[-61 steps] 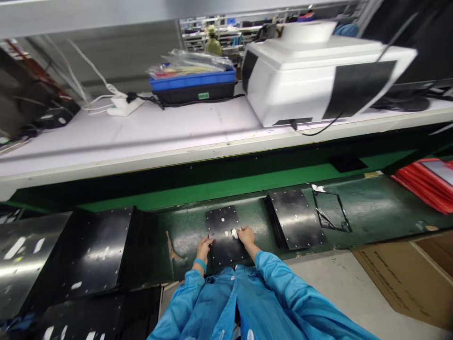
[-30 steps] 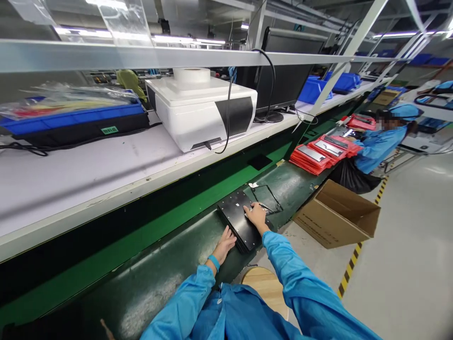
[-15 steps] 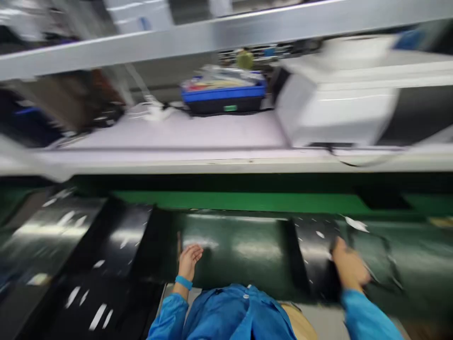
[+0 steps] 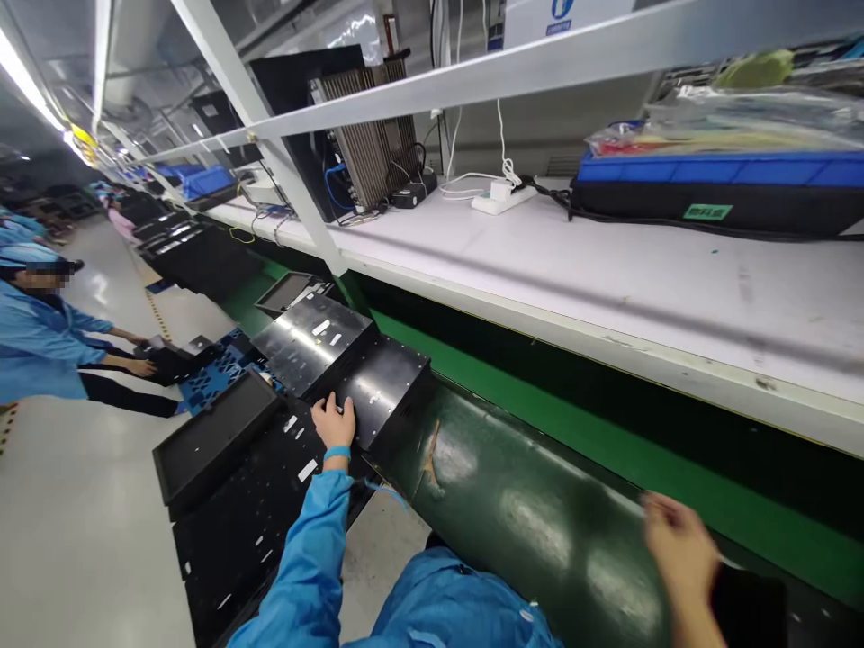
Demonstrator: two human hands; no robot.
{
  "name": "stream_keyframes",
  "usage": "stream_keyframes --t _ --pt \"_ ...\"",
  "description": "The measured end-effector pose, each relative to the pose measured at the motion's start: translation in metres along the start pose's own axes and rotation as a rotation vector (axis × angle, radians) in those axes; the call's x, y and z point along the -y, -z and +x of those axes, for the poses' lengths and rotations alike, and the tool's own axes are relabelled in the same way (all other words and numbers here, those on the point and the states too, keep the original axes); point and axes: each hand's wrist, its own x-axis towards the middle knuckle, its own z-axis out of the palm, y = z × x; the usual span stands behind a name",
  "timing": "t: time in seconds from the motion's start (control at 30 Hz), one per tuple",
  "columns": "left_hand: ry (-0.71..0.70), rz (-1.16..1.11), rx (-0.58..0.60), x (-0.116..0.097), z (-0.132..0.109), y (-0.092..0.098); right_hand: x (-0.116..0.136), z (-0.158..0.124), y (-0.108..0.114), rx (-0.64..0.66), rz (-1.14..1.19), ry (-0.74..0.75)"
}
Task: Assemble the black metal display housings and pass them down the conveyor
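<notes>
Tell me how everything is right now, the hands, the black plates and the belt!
green belt, bare and scuffed in the middle
black panel stack, lying flat at the green belt's left end
left hand, fingers on the black panel stack's edge, grip unclear
right hand, blurred, open above the green belt
blue tray, full, on the white shelf

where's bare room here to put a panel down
The green belt is bare between the black panel stack at the left hand and the right hand. The white shelf front is bare too. Left of that stack, more panels crowd.
</notes>
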Motion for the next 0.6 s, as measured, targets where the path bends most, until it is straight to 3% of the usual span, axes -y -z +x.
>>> stream_keyframes --t 0.13,0.23,0.3,0.33,0.47,0.6 --pt "0.168 -0.265 -0.25 0.009 0.001 -0.016 0.115 -0.064 -0.125 0.758 0.391 0.153" --pt "0.254 -0.372 -0.312 0.014 0.002 -0.019 0.188 -0.121 -0.196 1.064 0.424 0.29" --pt "0.273 -0.39 -0.325 0.013 0.002 -0.021 0.23 -0.138 -0.227 1.087 0.417 0.325" --pt "0.289 -0.4 -0.335 0.012 0.001 -0.022 0.251 -0.138 -0.239 1.034 0.415 0.332" --pt "0.324 -0.421 -0.349 0.002 -0.007 -0.026 0.338 -0.095 -0.281 0.687 0.36 0.46" --pt "0.291 -0.448 -0.237 -0.001 -0.01 -0.031 0.392 -0.059 -0.319 0.733 0.142 0.651"
